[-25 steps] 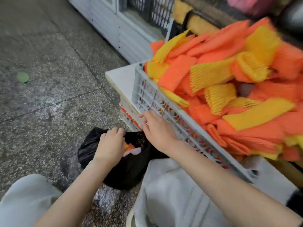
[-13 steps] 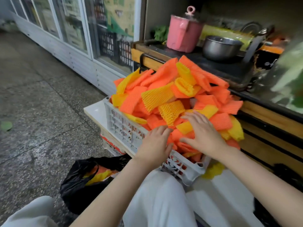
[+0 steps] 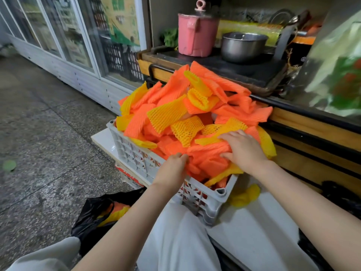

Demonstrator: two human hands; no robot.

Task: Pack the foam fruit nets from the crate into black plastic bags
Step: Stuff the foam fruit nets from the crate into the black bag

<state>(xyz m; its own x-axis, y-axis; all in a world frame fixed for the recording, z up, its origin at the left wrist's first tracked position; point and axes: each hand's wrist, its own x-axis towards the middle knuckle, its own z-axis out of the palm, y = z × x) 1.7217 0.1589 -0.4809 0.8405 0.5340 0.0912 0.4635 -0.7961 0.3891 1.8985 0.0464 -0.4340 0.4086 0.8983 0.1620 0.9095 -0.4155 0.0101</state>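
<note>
A grey slotted crate point(image 3: 136, 153) stands heaped with orange and yellow foam fruit nets point(image 3: 175, 116). My left hand point(image 3: 172, 170) reaches over the crate's near rim, and its fingertips dig into the orange nets there. My right hand point(image 3: 243, 151) lies on the near right part of the heap, fingers and thumb curling round a bunch of orange nets. A black plastic bag point(image 3: 88, 222) sits open on the floor at lower left with a few orange and yellow nets inside.
The crate rests on a white board point(image 3: 254, 231) over a box. One yellow net point(image 3: 245, 195) lies on the board beside the crate. Behind stand a pink pot point(image 3: 197, 34) and a steel bowl point(image 3: 242, 45) on a counter. Glass cabinets line the left, above the stone floor point(image 3: 48, 133).
Both hands have left the black bag on the floor and risen to the crate, where they now sink into the nets. The view has lifted from the bag toward the counter.
</note>
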